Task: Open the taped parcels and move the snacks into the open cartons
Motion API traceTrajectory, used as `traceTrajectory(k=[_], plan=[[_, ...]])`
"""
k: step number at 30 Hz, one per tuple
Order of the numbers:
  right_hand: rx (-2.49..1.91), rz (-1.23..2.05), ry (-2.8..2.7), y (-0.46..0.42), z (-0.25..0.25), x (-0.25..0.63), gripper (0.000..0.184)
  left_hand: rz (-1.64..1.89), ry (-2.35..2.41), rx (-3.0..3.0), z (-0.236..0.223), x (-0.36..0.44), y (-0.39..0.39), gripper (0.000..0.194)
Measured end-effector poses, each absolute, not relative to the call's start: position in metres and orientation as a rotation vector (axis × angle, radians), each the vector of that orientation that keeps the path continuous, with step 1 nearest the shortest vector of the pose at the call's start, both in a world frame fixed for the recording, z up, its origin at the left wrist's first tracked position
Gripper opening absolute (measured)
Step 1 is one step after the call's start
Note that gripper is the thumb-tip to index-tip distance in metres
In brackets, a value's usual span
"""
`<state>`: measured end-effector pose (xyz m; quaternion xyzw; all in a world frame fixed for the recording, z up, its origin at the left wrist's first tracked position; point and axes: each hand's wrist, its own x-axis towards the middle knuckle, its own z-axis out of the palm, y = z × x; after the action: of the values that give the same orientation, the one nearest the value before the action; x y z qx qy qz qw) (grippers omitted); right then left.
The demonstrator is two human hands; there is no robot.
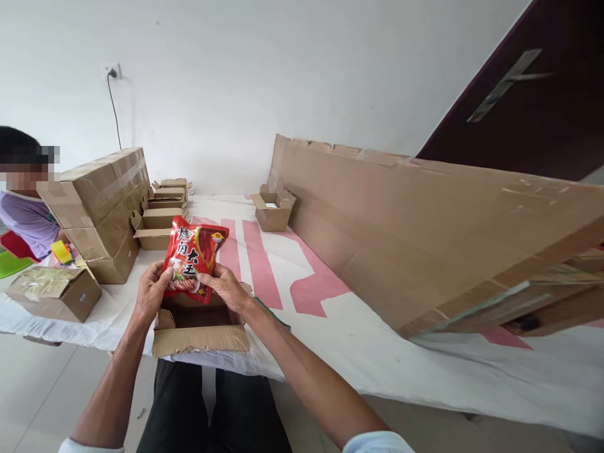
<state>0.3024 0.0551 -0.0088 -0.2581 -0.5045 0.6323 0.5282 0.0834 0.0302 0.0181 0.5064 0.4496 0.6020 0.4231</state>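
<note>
A red printed food packet (195, 255) with dark lettering is held up between both hands, over an open cardboard box (201, 340). My left hand (155, 286) grips the packet's lower left side, thumb on the front. On its lower right side my right hand (226, 286) is closed in the same way, thumb across the front. The box stands at the table's near edge with its front flap folded outward. Its inside is dark, and I cannot make out what lies in it.
Taped cartons (101, 220) are stacked at the left, with a row of open boxes (163, 220) beside them. A closed box (54, 292) and a yellow tape dispenser (62, 251) lie nearer a seated person (28, 207). A large cardboard sheet (401, 233) leans at the right, by a small open box (274, 217).
</note>
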Motion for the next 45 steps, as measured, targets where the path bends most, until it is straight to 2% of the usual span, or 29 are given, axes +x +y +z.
traceTrajectory(k=[2, 4, 10, 17, 33, 39, 45], plan=[[-0.586, 1.480, -1.171, 0.062, -0.001, 0.303, 0.067, 1.370, 1.091, 1.290, 0.020, 0.079, 0.035, 0.077], [-0.549, 1.462, -1.179, 0.073, 0.010, 0.302, 0.066, 1.312, 1.086, 1.318, 0.025, 0.075, 0.045, 0.081], [-0.488, 1.499, -1.255, 0.123, 0.030, 0.299, 0.064, 1.301, 1.037, 1.288, 0.038, 0.068, 0.092, 0.072], [-0.583, 1.727, -1.272, 0.165, -0.002, 0.304, 0.052, 1.119, 1.107, 1.135, 0.012, 0.059, 0.119, 0.047], [-0.670, 1.796, -1.126, 0.175, -0.083, 0.289, 0.054, 1.043, 1.161, 0.963, -0.051, 0.060, 0.130, 0.039], [-0.691, 1.788, -1.081, 0.172, -0.090, 0.288, 0.051, 1.022, 1.167, 0.963, -0.053, 0.060, 0.128, 0.038], [-0.645, 1.740, -1.087, 0.174, -0.065, 0.294, 0.050, 1.054, 1.128, 1.009, -0.030, 0.062, 0.138, 0.033]])
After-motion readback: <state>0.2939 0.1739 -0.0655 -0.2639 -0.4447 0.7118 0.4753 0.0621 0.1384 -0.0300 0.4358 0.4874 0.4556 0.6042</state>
